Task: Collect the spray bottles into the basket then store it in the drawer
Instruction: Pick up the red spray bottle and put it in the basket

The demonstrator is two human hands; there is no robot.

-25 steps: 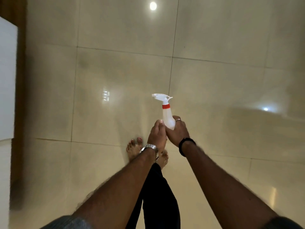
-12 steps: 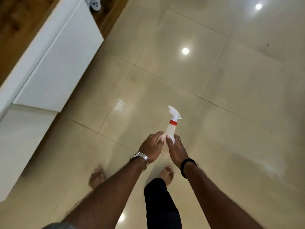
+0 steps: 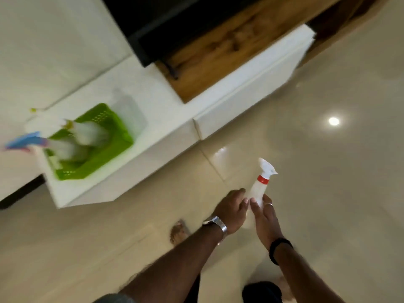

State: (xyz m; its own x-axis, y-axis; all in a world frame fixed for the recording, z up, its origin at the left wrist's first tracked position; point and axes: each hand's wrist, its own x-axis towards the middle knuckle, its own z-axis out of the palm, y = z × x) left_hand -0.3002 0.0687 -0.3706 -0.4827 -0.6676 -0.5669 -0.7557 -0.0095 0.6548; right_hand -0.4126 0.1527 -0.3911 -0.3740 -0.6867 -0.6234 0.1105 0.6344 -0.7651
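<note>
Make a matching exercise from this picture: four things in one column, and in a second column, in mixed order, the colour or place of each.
Things
1. basket
2. collar of the held spray bottle
3. wristwatch
4. black band

Colour or place
A. on the right wrist
B. green
C. on the left wrist
D. red

Pairs: 1-B, 2-D, 3-C, 4-A. Both the left hand and the right hand hold the bottle.
</note>
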